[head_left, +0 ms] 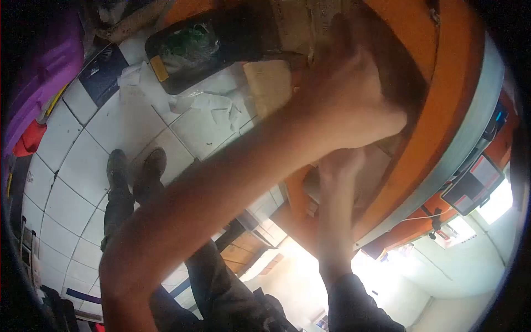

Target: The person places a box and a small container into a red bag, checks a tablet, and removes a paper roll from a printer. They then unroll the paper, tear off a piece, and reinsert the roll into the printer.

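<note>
My left arm stretches across the view, and my left hand (pixel 365 97) is inside the shaded space beside the orange counter (pixel 453 105). That hand is bent at the wrist and blurred, its fingers lost in the shadow, so what it touches cannot be made out. Below it, my right hand (pixel 343 160) reaches up from a dark sleeve. The left wrist and hand cover most of it, fingers included. Brown cardboard (pixel 298 27) lies near the left hand's far side, and a smaller cardboard piece (pixel 268 88) sits beside the left forearm.
A black tray-like container (pixel 235 44) with a green, plastic-wrapped thing (pixel 191 41) lies at the top. Torn white paper (pixel 218 108) is on the white tiled floor (pixel 77 160). A purple object (pixel 47 72) stands at left. A screen-like device (pixel 473 182) sits beyond the counter's pale edge (pixel 481 110).
</note>
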Motion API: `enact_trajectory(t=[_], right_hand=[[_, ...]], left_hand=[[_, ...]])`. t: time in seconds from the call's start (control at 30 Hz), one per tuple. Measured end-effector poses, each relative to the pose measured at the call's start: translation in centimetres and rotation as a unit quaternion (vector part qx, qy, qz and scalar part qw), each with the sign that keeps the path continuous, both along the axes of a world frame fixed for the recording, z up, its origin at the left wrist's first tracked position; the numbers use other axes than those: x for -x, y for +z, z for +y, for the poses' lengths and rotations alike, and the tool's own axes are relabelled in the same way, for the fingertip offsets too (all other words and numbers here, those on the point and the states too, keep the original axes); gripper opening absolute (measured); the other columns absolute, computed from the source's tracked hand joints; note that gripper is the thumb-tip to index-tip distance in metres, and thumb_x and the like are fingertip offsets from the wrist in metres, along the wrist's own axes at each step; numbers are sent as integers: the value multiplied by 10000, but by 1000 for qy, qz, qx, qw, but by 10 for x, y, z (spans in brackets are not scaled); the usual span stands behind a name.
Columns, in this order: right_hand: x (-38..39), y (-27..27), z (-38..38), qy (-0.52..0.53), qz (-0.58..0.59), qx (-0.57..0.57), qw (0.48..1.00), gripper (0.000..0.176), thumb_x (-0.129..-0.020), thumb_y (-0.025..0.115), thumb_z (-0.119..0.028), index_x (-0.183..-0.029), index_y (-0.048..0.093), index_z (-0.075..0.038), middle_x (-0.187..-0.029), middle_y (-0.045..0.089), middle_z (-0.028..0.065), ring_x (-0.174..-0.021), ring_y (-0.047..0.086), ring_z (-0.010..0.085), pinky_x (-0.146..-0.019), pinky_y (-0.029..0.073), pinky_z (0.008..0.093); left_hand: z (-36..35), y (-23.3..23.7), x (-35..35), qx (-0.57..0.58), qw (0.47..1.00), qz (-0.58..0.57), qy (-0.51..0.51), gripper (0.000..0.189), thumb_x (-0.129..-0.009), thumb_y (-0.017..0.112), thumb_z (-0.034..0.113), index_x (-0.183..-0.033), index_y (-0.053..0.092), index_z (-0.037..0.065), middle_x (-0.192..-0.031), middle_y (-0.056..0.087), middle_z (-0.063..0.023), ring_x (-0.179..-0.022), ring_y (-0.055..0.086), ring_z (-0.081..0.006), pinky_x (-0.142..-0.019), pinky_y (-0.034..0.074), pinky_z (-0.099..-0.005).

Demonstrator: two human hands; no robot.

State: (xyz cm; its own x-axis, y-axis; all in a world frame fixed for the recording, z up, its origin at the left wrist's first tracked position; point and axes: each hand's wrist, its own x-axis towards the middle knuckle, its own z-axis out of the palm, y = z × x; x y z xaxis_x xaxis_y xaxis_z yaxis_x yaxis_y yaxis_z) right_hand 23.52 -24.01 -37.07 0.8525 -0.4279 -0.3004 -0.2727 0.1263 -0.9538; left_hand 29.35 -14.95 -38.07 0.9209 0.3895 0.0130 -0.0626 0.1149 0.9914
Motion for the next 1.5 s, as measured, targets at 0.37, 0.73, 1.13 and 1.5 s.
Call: enact_trajectory(t=[0.37, 0.73, 1.13, 1.5], right_hand=[[2, -35, -36, 202, 147, 454, 855, 420, -1026, 545, -340, -1313, 513, -35, -1268, 554, 91, -1114, 544, 178, -921, 461, 339], [48, 1, 41, 225, -100, 338, 908, 185, -1012, 555, -19, -1187, 549, 39, -1210, 577, 115, -1110, 553, 128, -975, 425, 270], [112, -129, -86, 508, 253, 350, 745, 523, -984, 614, -191, -1457, 426, -69, -1399, 498, 183, -1194, 570, 299, -1021, 469, 405], [11, -186, -189, 340, 208, 631, 665, 486, -975, 583, -239, -1360, 465, 35, -1260, 533, 261, -1167, 566, 377, -977, 461, 468]], left_hand=[[51, -52, -6, 171, 921, -238, -258, 952, -867, 608, 55, -1546, -58, 11, -1442, 376, -303, -1295, 505, -353, -994, 500, -447], [63, -58, -20, 167, 909, -189, -332, 976, -861, 651, 188, -1560, 3, -23, -1476, 342, -316, -1289, 515, -373, -1040, 476, -413], [111, -22, -6, 94, 939, 83, -320, 633, -874, 666, 246, -1410, 469, -27, -1149, 651, -174, -1064, 650, -256, -871, 553, -373], [109, -168, 263, 36, 836, 455, -305, 442, -939, 707, 261, -1304, 594, 38, -1215, 670, -125, -1088, 651, -214, -914, 507, -334]])
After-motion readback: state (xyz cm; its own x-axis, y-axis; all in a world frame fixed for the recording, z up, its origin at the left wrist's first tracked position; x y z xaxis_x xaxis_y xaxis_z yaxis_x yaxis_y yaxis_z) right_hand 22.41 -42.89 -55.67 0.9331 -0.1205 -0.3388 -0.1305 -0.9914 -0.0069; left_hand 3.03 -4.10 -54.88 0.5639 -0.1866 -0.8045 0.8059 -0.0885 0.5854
